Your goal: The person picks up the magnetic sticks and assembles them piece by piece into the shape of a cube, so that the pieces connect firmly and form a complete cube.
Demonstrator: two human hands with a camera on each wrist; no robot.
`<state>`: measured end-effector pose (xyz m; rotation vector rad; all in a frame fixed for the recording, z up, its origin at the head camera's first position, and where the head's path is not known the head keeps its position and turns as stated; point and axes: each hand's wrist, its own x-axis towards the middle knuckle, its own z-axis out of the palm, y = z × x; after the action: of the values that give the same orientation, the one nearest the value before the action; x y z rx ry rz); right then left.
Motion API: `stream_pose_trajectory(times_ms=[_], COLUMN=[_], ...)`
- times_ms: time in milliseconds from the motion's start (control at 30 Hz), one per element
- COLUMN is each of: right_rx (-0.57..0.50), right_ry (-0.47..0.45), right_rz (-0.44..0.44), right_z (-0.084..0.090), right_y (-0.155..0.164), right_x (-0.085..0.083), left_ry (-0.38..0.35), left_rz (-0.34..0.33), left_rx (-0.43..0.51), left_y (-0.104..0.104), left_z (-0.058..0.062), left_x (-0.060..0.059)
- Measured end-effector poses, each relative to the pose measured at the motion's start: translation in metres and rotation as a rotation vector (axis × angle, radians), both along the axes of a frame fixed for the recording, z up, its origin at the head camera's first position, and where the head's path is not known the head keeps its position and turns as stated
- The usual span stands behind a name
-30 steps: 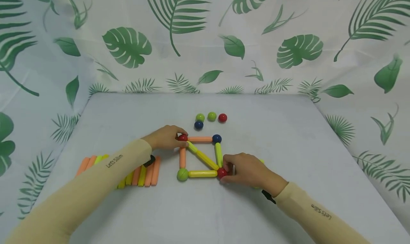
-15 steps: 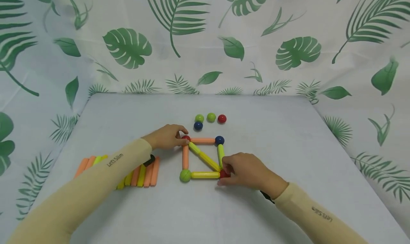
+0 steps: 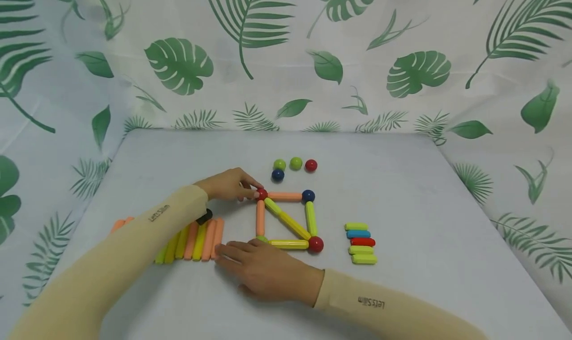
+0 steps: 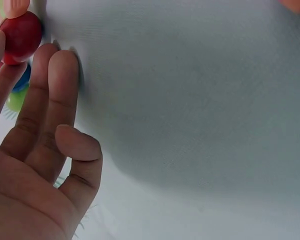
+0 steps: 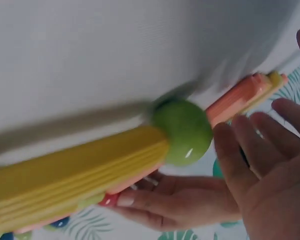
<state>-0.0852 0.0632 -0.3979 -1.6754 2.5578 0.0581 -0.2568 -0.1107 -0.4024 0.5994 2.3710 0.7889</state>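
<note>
On the smooth pale surface (image 3: 402, 191), glossy balls (image 3: 308, 195) and straight sticks (image 3: 260, 218) form a square frame (image 3: 285, 196) with a diagonal. At its far left corner the left hand (image 3: 227, 184) pinches a shiny red ball (image 4: 24, 36); the right hand (image 3: 272, 270), released and loosely extended, is near the round green ball (image 5: 182, 132) and ridged yellow stick (image 5: 85, 172).

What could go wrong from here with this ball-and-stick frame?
1. The right hand is right beside the green corner ball; its fingers might knock that corner out of line.
2. The left hand pinches the red corner ball; a tug might separate it from the orange sticks.
3. A lime stick and a yellow stick meet end to end diagonally; that seam might buckle.
</note>
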Motion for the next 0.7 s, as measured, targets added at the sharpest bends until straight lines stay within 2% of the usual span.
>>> stream_pose_trajectory(times_ms=[100, 200, 400, 467, 567, 700], right_rx=[0.021, 0.016, -0.106, -0.137, -0.148, -0.116], right_ry=[0.034, 0.021, -0.039, -0.023, -0.007, -0.002], right_rz=[0.010, 0.021, 0.034, -0.006, -0.118, -0.249], right_z=[-0.0062, -0.0100, -0.0073, -0.0056, -0.0046, -0.0057], right_y=[-0.0073, -0.0088, -0.0031, -0.0019, -0.0024, -0.0069], right_x=[0.0001, 0.0001, 0.0010, 0.0009, 0.0003, -0.0016], left_ry=[0.009, 0.010, 0.016, 0.020, 0.021, 0.025], left_rz=[0.008, 0.017, 0.016, 0.017, 0.016, 0.008], left_rx=[-0.007, -0.017, 0.001, 0.010, 0.022, 0.032], left_y=[0.0013, 0.0020, 0.0020, 0.0006, -0.0009, -0.0013], left_z=[0.0014, 0.0033, 0.0051, 0.0044, 0.0033, 0.0026], left_x=[0.0005, 0.0017, 0.0033, 0.0036, 0.0044, 0.0061])
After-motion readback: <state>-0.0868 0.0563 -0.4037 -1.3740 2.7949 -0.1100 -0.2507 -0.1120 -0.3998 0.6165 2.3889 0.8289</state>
